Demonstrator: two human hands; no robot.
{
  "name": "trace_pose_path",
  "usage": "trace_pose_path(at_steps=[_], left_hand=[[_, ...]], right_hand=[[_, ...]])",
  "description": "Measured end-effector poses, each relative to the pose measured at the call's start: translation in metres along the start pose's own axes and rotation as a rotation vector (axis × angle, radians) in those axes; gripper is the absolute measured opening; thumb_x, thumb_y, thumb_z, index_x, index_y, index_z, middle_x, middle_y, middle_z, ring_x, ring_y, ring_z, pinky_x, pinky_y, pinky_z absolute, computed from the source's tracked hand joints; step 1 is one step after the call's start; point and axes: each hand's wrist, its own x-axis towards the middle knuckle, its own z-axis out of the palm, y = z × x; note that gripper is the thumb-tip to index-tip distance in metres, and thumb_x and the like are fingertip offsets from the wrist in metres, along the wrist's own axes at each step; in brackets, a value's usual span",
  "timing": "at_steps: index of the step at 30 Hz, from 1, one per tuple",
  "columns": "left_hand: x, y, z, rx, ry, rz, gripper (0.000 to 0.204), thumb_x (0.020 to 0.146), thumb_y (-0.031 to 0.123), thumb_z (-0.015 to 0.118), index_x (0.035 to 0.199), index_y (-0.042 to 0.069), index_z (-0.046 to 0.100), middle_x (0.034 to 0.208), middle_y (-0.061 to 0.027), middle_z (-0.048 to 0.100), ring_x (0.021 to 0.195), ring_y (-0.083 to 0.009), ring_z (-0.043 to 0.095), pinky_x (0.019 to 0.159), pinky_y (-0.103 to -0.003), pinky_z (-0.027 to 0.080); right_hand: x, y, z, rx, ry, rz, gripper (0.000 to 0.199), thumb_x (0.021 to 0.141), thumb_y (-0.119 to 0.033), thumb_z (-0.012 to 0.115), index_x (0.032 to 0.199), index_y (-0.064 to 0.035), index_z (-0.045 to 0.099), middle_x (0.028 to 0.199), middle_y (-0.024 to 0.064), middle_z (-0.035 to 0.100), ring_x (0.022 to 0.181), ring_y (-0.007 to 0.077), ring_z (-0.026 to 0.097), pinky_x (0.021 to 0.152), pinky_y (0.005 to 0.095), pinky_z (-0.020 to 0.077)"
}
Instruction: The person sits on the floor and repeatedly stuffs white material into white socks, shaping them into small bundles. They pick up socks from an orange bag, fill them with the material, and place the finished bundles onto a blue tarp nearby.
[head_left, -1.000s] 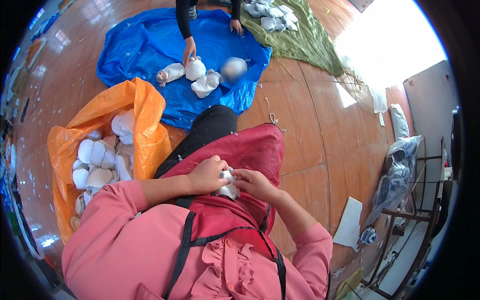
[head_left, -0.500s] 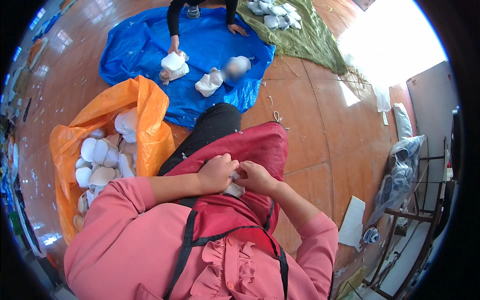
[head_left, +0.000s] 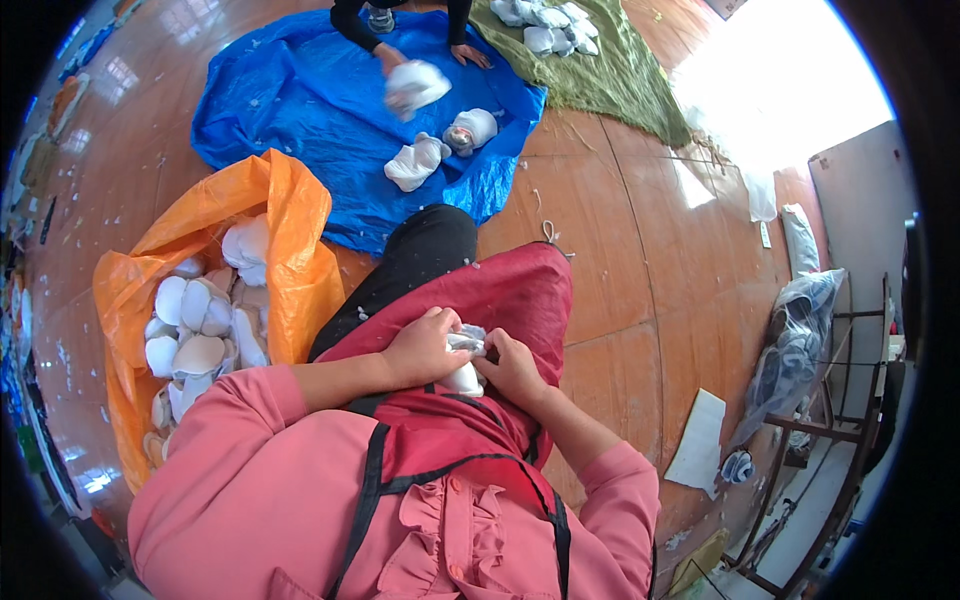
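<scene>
Over the dark red apron (head_left: 520, 290) on my lap, my left hand (head_left: 425, 348) and my right hand (head_left: 513, 368) hold a small soft white-and-grey piece (head_left: 466, 341) between them. Both sets of fingers are closed on it, and they partly cover it. Its lower white part (head_left: 463, 380) shows beneath the hands, against the apron. I cannot make out its exact kind. To my left stands an open orange sack (head_left: 305, 270) full of rounded white and beige pads (head_left: 200, 355).
Ahead, another person's hand (head_left: 390, 58) moves a blurred white bundle (head_left: 418, 85) over a blue sheet (head_left: 270, 110). Two more white bundles (head_left: 415, 163) lie there. A green cloth (head_left: 620, 85) bears grey-white bundles. At right are a clear bag (head_left: 795, 330) and a metal rack (head_left: 830, 430).
My hands have drawn slightly apart, and more of the white-and-grey piece shows. The other person's hand has lifted a white bundle off the blue sheet and moved it right.
</scene>
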Motion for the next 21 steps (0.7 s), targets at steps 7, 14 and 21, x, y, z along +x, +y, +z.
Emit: trace_pose_path(at_steps=[7,14,21], left_hand=[[-0.006,0.01,0.004,-0.09,0.185,-0.009,0.039,0.078,0.018,0.075,0.102,0.001,0.049,0.097,-0.018,0.054,0.092,-0.0342,0.058,0.08,-0.041,0.048],[-0.018,0.029,-0.002,-0.009,0.318,0.231,0.039,0.08,0.022,0.075,0.101,0.001,0.05,0.095,-0.0176,0.053,0.088,-0.0338,0.057,0.077,-0.041,0.047],[-0.026,0.05,-0.009,0.188,0.28,0.539,0.049,0.082,0.038,0.073,0.107,-0.001,0.057,0.101,-0.0198,0.055,0.092,-0.0368,0.057,0.082,-0.045,0.048]], right_hand=[[0.009,-0.002,0.03,0.159,0.224,0.036,0.029,0.078,-0.015,0.075,0.095,-0.0021,0.055,0.075,0.0185,0.063,0.068,0.0327,0.064,0.061,0.0398,0.0489],[0.027,-0.002,0.037,0.223,0.396,-0.01,0.021,0.076,-0.007,0.069,0.092,-0.0015,0.056,0.074,0.0192,0.062,0.068,0.0316,0.065,0.061,0.0376,0.0489],[0.04,0.027,0.059,0.641,0.373,0.075,0.009,0.08,-0.004,0.065,0.083,-0.003,0.056,0.072,0.0029,0.061,0.069,0.0089,0.053,0.06,0.028,0.0463]])
